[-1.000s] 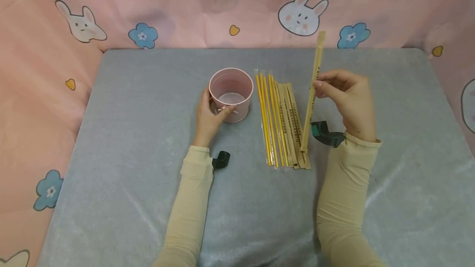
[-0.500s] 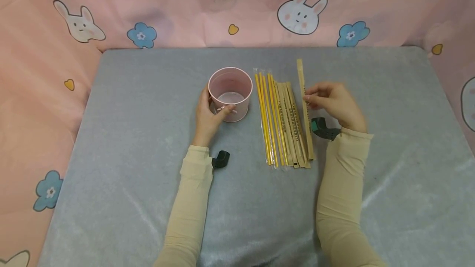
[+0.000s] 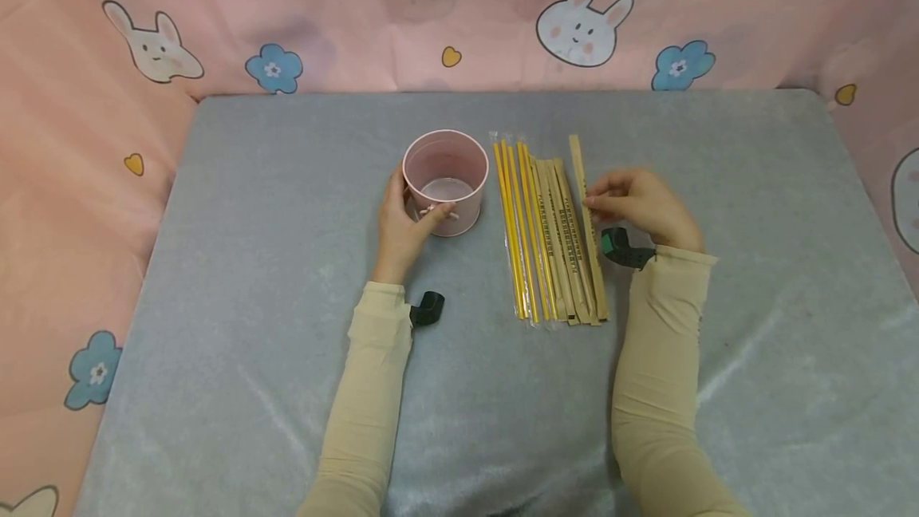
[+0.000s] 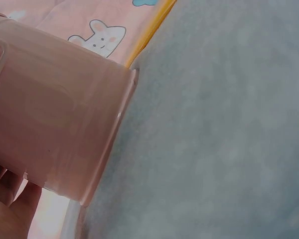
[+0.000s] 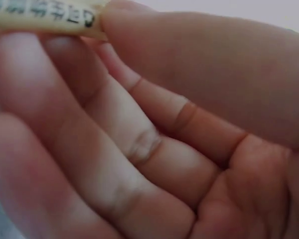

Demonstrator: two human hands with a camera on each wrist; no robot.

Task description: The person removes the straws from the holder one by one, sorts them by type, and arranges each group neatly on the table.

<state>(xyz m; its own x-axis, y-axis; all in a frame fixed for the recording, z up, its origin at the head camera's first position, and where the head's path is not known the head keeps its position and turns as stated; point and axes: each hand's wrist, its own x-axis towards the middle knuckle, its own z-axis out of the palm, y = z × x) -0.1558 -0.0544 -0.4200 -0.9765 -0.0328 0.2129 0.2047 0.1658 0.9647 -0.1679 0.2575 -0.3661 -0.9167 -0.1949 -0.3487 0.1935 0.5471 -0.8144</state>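
My left hand (image 3: 402,236) holds a small pink bucket (image 3: 468,215) from its left side, the thumb lying across the front near a small handle. The bucket (image 4: 55,109) stands upright on the table. My right hand (image 3: 642,202) pinches a paper-wrapped straw (image 3: 577,156) between thumb and fingers. Printed characters show on that wrapped straw (image 5: 45,20) in the right wrist view. It lies along the right side of the other paper-wrapped straws (image 3: 565,242). Left of those, several yellow straws (image 3: 511,238) in clear wrappers lie side by side.
A grey cloth-covered table (image 3: 273,278) spreads under everything. Behind and to the sides hangs a pink curtain (image 3: 345,14) with rabbits and flowers. A black wrist device (image 3: 623,248) sits close to the right end of the straw row.
My right hand has lowered the paper-wrapped straw from a raised, tilted position down and left beside the others. My left hand and the bucket have stayed in place.
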